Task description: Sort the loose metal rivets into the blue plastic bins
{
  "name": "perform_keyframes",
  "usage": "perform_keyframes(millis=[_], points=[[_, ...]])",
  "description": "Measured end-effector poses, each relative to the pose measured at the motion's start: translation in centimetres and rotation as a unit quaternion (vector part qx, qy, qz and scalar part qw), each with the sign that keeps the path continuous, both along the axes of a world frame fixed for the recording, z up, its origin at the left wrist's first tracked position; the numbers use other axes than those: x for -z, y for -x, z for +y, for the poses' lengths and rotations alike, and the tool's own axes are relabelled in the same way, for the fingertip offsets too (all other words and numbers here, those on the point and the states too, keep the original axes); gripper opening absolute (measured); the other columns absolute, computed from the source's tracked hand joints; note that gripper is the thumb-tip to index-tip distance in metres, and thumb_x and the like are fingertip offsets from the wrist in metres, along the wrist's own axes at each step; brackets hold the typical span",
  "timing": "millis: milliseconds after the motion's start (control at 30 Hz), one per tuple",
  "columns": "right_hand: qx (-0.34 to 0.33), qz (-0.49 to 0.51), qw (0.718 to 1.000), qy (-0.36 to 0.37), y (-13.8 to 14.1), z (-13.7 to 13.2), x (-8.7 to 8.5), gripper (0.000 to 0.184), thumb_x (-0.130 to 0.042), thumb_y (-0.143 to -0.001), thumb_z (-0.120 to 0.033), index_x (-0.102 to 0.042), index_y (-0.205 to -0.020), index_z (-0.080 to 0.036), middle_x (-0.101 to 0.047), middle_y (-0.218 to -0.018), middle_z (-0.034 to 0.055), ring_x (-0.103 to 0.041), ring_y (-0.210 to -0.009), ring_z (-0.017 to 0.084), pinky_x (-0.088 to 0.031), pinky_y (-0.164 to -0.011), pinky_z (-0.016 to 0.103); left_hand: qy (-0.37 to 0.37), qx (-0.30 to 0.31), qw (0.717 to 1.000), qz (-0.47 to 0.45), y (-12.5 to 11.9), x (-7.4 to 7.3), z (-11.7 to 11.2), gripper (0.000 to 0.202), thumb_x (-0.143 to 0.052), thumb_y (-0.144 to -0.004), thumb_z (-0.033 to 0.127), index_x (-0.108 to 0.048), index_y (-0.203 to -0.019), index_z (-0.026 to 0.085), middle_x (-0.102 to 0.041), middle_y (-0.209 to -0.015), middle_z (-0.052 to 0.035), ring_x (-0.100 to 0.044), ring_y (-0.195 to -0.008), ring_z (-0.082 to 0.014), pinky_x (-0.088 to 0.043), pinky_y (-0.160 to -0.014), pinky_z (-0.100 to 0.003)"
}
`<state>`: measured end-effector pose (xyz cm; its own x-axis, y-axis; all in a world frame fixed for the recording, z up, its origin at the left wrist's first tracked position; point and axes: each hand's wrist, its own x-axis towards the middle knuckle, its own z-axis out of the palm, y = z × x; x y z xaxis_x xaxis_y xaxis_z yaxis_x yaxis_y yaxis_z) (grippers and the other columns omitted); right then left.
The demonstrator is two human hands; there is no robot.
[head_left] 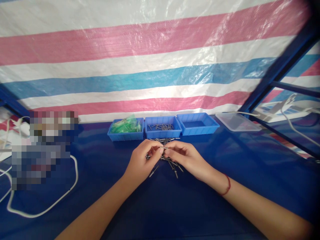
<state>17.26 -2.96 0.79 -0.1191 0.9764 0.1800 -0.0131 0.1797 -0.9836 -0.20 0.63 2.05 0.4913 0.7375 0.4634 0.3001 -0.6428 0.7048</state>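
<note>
My left hand (pixel 143 156) and my right hand (pixel 188 158) meet over the middle of the table. A small metal blind rivet (pixel 163 147) is pinched between the fingertips of both hands, lying roughly sideways. Beneath and around the fingers is a loose pile of blind rivets (pixel 172 162), partly hidden by the hands. One loose rivet (pixel 153 171) lies just below my left hand. Directly behind the pile stands a blue bin (pixel 163 133) with more rivets inside.
Left of it, another blue bin (pixel 125 136) holds green plastic packaging (pixel 127 125). To the right are a third blue bin (pixel 200 130) and a clear plastic lid (pixel 237 122). A white cable (pixel 75 173) loops across the table's left side, beside a blurred-out area. Striped sheeting (pixel 150 80) hangs behind.
</note>
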Motion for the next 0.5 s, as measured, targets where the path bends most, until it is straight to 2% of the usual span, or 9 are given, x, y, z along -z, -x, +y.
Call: perform_keyframes(millis=[267, 367, 500], points=[[0.025, 0.038, 0.999, -0.005, -0.16, 0.05, 0.25, 0.023, -0.072, -0.074, -0.038, -0.067, -0.087, -0.02, -0.07, -0.088, 0.0028, -0.065, -0.08, 0.016, -0.052, -0.078, 0.032, 0.02, 0.004, 0.999, 0.045, 0.04, 0.47, 0.23, 0.015, -0.047, -0.093, 0.026, -0.06, -0.097, 0.019, -0.062, -0.089, -0.002, -0.056, -0.075, -0.0122, -0.044, -0.07, -0.023], [0.042, 0.014, 0.999, -0.03, -0.18, -0.06, 0.32, 0.02, -0.072, -0.075, -0.037, -0.065, -0.082, -0.019, -0.068, -0.081, 0.0017, -0.062, -0.074, 0.014, -0.051, -0.07, 0.029, 0.015, 0.018, 0.997, 0.073, 0.04, 0.57, 0.19, 0.017, -0.046, -0.093, 0.027, -0.06, -0.096, 0.019, -0.06, -0.086, -0.0018, -0.056, -0.074, -0.0123, -0.043, -0.068, -0.023], [0.081, -0.088, 0.989, -0.091, -0.42, -0.06, 0.24, 0.02, -0.066, -0.08, -0.038, -0.062, -0.077, -0.019, -0.061, -0.068, -0.0004, -0.053, -0.06, 0.012, -0.045, -0.056, 0.026, 0.012, 0.027, 0.994, 0.105, -0.04, 0.58, -0.03, 0.02, -0.043, -0.095, 0.029, -0.06, -0.095, 0.019, -0.061, -0.08, -0.0009, -0.056, -0.073, -0.0135, -0.042, -0.068, -0.024]])
